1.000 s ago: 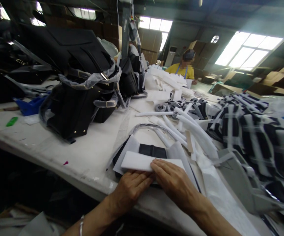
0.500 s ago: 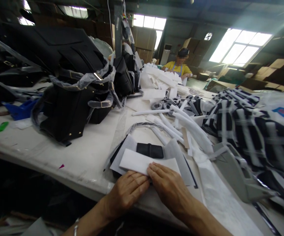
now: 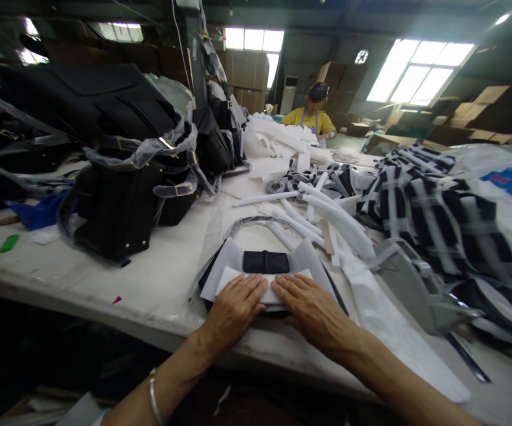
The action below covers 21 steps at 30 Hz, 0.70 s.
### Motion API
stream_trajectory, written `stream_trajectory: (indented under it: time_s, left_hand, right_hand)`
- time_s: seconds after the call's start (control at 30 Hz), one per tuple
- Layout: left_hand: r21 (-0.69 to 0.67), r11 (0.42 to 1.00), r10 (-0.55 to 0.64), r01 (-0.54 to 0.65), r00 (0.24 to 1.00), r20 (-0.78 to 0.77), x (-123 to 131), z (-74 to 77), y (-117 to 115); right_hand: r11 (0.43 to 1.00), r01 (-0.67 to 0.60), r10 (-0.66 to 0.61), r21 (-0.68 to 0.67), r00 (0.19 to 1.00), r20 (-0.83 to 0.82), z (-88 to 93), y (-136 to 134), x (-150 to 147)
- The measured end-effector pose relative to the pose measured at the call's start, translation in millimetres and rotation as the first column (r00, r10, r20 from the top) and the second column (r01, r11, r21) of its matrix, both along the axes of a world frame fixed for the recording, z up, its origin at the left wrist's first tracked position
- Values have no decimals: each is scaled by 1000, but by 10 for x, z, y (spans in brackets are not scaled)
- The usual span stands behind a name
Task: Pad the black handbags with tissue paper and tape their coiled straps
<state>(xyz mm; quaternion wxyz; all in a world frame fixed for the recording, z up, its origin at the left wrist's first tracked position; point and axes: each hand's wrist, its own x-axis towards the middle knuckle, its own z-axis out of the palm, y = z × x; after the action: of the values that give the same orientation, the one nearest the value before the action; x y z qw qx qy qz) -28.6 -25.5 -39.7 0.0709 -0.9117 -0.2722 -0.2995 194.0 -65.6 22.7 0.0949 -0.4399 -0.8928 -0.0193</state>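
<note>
In the head view, a black handbag lies at the near edge of the table, with white wrapping sheet over both its sides. A black rectangular piece with a band round its middle shows on top. Just below that piece, a folded white sheet is partly covered by my hands. My left hand rests flat on its left part, fingers stretched out. On the right part lies my right hand, its fingers extended too. Beyond the bag curves its film-wrapped handle.
Black bags with film-wrapped straps stand on the left. A grey tape dispenser sits to the right, before black-and-white wrapped pieces. White foam rolls lie behind the bag. Across the table is a person in yellow.
My hands have moved from the sheet's near edge up onto it and spread flat side by side. The folded sheet now lies lower against the bag. The view has shifted slightly.
</note>
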Motion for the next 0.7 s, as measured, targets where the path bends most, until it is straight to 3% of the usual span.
stream_trajectory:
  time_s: [0.13, 0.23, 0.4, 0.7]
  left_hand:
    - [-17, 999, -46, 45, 996, -76, -22, 37, -63]
    - [-2, 1000, 3, -3, 995, -101, 46, 24, -96]
    - [82, 992, 106, -100, 992, -71, 142, -24, -101]
    - [310, 948, 57, -65, 998, 37, 120, -67, -18]
  right_hand:
    - [1000, -17, 17, 25, 1000, 4, -65, 18, 14]
    - [1000, 6, -6, 14, 1000, 12, -55, 15, -25]
    - [989, 149, -149, 10, 985, 89, 22, 13, -158]
    - [967, 152, -171, 204, 982, 77, -186, 72, -184]
